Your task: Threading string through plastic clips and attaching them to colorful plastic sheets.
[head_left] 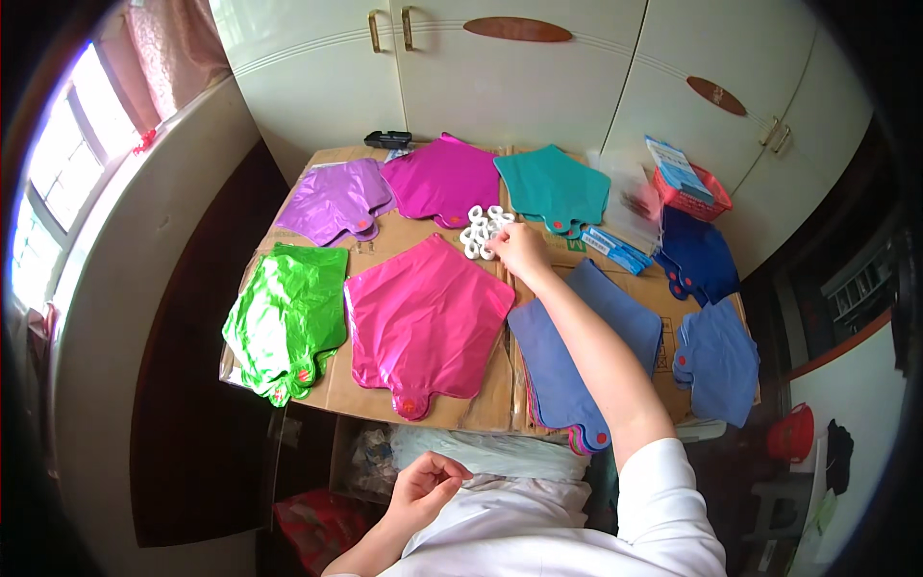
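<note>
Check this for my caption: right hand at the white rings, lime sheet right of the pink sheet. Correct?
No: in the head view, the lime sheet lies left of the pink sheet; the right hand is at the white rings.

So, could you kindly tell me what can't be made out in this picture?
Head view: whether the right hand grips any of the white rings; its own fingers hide this.
Head view: part of the slate-blue sheet, behind the right forearm.
Head view: the left hand's palm, behind its curled fingers.
Head view: the red basket's inside, mostly covered by a blue packet.
</note>
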Tool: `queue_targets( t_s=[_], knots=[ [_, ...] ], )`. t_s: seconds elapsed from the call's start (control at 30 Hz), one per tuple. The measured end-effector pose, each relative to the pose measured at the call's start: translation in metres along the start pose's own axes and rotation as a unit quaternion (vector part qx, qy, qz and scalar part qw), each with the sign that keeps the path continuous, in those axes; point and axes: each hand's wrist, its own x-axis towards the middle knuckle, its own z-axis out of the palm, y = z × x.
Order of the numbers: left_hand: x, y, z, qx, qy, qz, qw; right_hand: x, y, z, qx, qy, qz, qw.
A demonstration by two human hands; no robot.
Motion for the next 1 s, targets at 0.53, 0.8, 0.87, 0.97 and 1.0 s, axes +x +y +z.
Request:
queue_targets(
  t_s=[0.53, 0.8, 0.87, 0.97, 1.0],
  knots=[
    [0.04, -0.061, -0.039, 0.488, -0.012, -0.044, 0.872, -0.332, 0.007, -0.065, 0.132, -0.316, -0.136, 0.93],
    [0.051, -0.103, -0.043, 0.603, -0.022, 0.029, 0.797, -0.342, 0.066, 0.032, -0.004, -0.086, -0.021, 0.996],
    [0.053, -0.108, -0.043, 0.619, -0.036, 0.043, 0.783, -0.343, 0.065, 0.038, -0.013, -0.073, -0.023, 0.997],
    [0.052, -0.114, -0.042, 0.623, -0.04, 0.068, 0.778, -0.343, 0.061, 0.037, -0.032, -0.062, -0.047, 0.996],
    [0.051, -0.116, -0.041, 0.62, -0.037, 0.078, 0.78, -0.343, 0.06, 0.036, -0.038, -0.068, -0.066, 0.995]
  ],
)
